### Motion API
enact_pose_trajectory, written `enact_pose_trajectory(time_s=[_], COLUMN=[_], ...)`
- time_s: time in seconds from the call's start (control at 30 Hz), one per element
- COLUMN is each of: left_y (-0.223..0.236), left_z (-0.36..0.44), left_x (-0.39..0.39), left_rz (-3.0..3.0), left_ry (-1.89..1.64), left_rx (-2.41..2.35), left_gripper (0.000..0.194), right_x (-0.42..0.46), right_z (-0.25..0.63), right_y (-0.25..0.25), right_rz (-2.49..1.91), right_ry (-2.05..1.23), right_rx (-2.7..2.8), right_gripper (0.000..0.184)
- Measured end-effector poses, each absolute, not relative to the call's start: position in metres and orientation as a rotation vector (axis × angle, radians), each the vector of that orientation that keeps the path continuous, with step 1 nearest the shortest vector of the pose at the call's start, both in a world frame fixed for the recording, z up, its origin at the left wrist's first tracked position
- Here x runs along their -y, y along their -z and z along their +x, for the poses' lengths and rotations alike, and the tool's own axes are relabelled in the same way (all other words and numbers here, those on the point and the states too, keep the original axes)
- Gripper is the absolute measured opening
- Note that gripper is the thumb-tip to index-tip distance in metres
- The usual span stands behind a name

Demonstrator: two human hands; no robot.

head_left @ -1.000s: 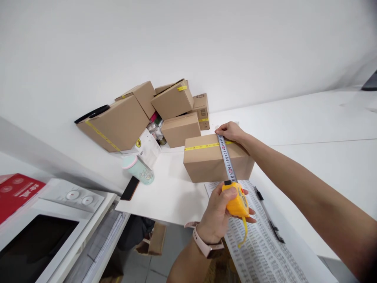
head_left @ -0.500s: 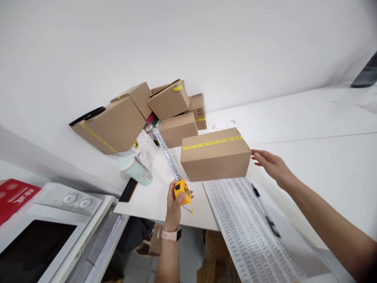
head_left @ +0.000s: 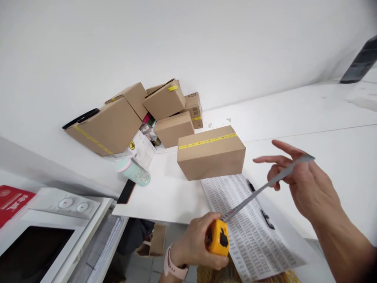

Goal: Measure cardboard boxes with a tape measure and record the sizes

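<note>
My left hand [head_left: 193, 245] is closed round a yellow tape measure [head_left: 218, 237] near the bottom of the view, below the table's front edge. Its metal blade [head_left: 265, 184] runs up and to the right, crossing in front of my right hand [head_left: 306, 186]. That hand hovers above the table with fingers stretched apart; I cannot see it pinching the blade. A cardboard box [head_left: 210, 155] with a strip of yellow tape along its top stands on the white table [head_left: 309, 114], left of my right hand. A printed sheet [head_left: 253, 236] lies in front of the box.
Several cardboard boxes [head_left: 118, 122] are piled against the wall at the back left. A mint cup [head_left: 134, 171] lies beside a black phone [head_left: 126, 191] at the table's corner. A black pen [head_left: 266, 216] rests by the sheet. A white appliance [head_left: 44, 228] stands at lower left.
The tape was stretched over the box, then pulled off to the left. Now my left hand has drawn back toward me, the blade points right, and my right hand has lifted beside it.
</note>
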State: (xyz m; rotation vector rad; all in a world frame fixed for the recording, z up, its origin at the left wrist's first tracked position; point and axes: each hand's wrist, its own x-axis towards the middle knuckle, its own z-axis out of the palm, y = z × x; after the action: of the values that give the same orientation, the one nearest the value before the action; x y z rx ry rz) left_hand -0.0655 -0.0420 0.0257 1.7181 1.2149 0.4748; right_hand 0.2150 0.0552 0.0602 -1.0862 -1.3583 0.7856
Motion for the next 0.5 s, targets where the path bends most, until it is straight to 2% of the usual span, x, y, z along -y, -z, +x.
enact_pose_trajectory(time_s=[0.1,0.2,0.3,0.43,0.5], left_y=[-0.014,-0.007,0.0,0.008,0.009], left_z=[-0.065,-0.064,-0.053,-0.033,-0.028], left_x=[0.046,0.046,0.045,0.045,0.046], left_rz=[1.773,1.803,1.759,1.723,1.716], left_ry=[-0.351,-0.331,-0.413,-0.446,-0.444], left_rx=[-1.164,-1.055,-0.984,-0.965,-0.991], left_gripper=[0.087,0.113,0.134,0.138,0.138], right_x=[-0.033,-0.015,0.005,0.032,0.039], right_z=[0.228,0.234,0.217,0.175,0.166], right_y=[-0.046,-0.023,-0.001,0.022,0.029], right_rz=[-1.035,-1.056,-1.073,-1.043,-1.097], right_ry=[-1.006,-1.114,-1.218,-1.404,-1.394], right_rx=[1.093,1.001,1.178,1.345,1.287], right_gripper=[0.032,0.035,0.036,0.037,0.03])
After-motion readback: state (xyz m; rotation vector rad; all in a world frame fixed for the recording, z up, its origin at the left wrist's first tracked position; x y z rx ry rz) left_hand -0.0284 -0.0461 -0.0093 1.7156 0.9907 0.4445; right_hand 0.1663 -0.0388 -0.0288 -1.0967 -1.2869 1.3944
